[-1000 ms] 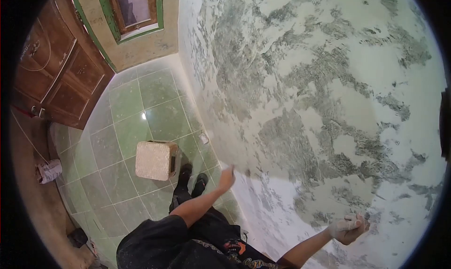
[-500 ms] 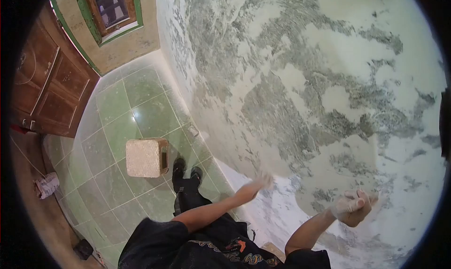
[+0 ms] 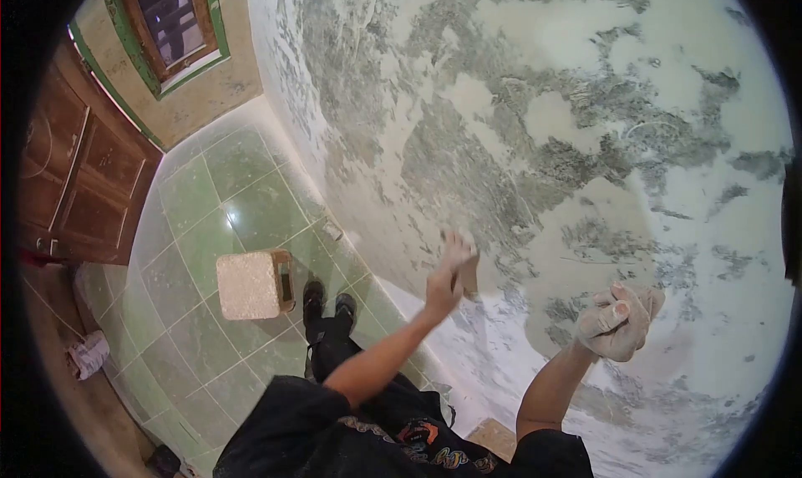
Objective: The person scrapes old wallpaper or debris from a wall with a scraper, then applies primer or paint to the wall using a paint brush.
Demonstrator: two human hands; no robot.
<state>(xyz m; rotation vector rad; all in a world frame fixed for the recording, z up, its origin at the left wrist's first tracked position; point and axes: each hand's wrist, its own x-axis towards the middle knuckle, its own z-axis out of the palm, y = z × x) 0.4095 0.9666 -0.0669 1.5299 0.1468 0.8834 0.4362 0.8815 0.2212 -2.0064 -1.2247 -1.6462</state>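
Observation:
My left hand is up at the patchy wall, its fingers pointing up along the surface. Between that hand and the wall shows a flat tan piece, gripped by its edge. Farther right, my right hand is coated in pale dust and curled into a fist in front of the wall. Its fingers hide whatever lies inside, so I cannot tell what it holds. Around both hands the wall is a mix of white, cream and rough grey-green patches.
A box-shaped stool with a speckled top stands on the green tiled floor, beside my feet. Brown wooden doors and a green-edged window are at the left. A crumpled bag lies at the far left.
My left hand has moved up along the wall and shows more sharply. My right hand is also higher and stays closed. The view has shifted slightly.

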